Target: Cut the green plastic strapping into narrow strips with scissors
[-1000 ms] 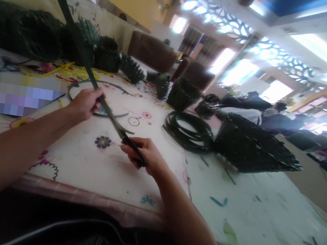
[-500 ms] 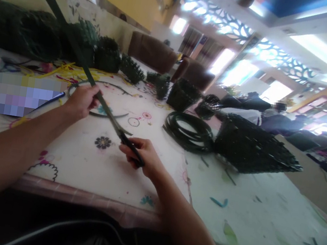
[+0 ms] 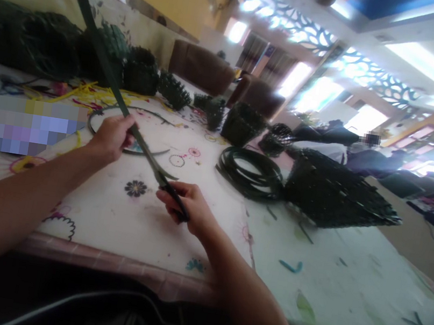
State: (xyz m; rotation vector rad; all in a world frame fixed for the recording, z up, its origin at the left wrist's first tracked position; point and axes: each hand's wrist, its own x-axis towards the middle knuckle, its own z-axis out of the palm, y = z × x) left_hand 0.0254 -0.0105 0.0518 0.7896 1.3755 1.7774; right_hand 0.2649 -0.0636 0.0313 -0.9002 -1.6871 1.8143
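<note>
A long dark green strip (image 3: 96, 41) runs from the top left down to the middle of the table. My left hand (image 3: 112, 136) is closed round the strip partway along it. My right hand (image 3: 186, 207) is closed on its lower end, a little above the flowered tablecloth (image 3: 111, 212). A small sliver curls off the strip just above my right hand; whether that hand also holds a tool I cannot make out.
Dark green woven baskets (image 3: 330, 193) and smaller ones (image 3: 242, 125) stand across the table. A coil of green strip (image 3: 250, 173) lies beside them, and a thin hoop (image 3: 132, 131) behind my left hand. Piled green material (image 3: 27, 42) fills the far left. People sit at the far right.
The strip's upper end has swung up and out of the frame's top. Both hands have barely shifted and keep their hold.
</note>
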